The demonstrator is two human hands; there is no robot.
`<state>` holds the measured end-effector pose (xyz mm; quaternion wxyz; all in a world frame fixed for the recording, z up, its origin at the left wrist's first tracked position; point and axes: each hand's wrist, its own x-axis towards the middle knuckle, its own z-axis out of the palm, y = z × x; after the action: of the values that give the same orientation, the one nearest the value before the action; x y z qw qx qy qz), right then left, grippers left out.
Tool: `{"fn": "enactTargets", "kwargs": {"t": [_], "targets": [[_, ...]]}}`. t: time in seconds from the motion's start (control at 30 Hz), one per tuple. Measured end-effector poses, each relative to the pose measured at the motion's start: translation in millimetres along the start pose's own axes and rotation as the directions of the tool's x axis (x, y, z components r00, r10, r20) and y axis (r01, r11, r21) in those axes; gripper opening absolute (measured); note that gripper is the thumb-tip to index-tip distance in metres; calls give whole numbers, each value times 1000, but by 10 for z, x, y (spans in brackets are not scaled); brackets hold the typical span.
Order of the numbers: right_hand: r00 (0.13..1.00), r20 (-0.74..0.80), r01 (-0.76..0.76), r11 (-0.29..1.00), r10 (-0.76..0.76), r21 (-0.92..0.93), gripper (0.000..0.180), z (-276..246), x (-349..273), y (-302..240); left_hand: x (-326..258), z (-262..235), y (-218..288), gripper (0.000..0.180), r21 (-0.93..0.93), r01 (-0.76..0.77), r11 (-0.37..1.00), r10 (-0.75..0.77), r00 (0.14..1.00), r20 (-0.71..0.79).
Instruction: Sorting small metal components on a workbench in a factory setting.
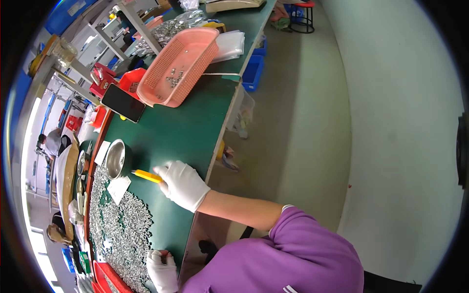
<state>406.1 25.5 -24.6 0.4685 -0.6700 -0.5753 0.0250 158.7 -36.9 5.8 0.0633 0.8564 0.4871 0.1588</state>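
1. The yellow-handled tool [148, 176] is over the left part of the green worktable [176, 132], its tip pointing left; its exact kind is unclear.
2. The white-gloved right hand [184, 186] grasps the tool by its right end.
3. Just left of the tip is a steel bowl [113, 155]; a paper slip [118, 188] lies just nearer.
4. Small loose metal parts [122, 229] spread nearer and left. The step in hand looks like sorting through them with the tool; working on them would call for bringing the tip left and near, clear of the bowl.
5. The gloved left hand [162, 272] is at their near right edge, fingers bent; I cannot tell whether it grips anything.
6. Farther out are a red tray [100, 273] near left, and a smartphone [123, 103] and pink basket [190, 93] far off.
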Motion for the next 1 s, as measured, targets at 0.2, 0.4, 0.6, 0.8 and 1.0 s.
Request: {"fn": "enactTargets", "kwargs": {"t": [0.2, 0.4, 0.6, 0.8, 1.0], "targets": [[994, -15, -61, 671, 107, 739, 29, 13, -17, 179, -27, 15, -41, 14, -63, 103, 993, -104, 995, -9], [970, 219, -244, 509, 110, 825, 32, -186, -90, 224, -46, -12, 26, 15, -42, 68, 997, -72, 994, -80], [767, 620, -620, 435, 164, 653, 43, -526, -502, -143, -192, -62, -117, 16, -153, 109, 982, -125, 987, -97], [778, 627, -296, 857, -40, 422, 57, -567, -1117, -381, -224, -72, -220, 14, -168, 130, 977, -147, 984, -95], [724, 666, 29, 973, -179, 231, 57, -423, -1093, -643, -280, -93, -265, 14, -263, 120, 957, -162, 977, -141]]}}
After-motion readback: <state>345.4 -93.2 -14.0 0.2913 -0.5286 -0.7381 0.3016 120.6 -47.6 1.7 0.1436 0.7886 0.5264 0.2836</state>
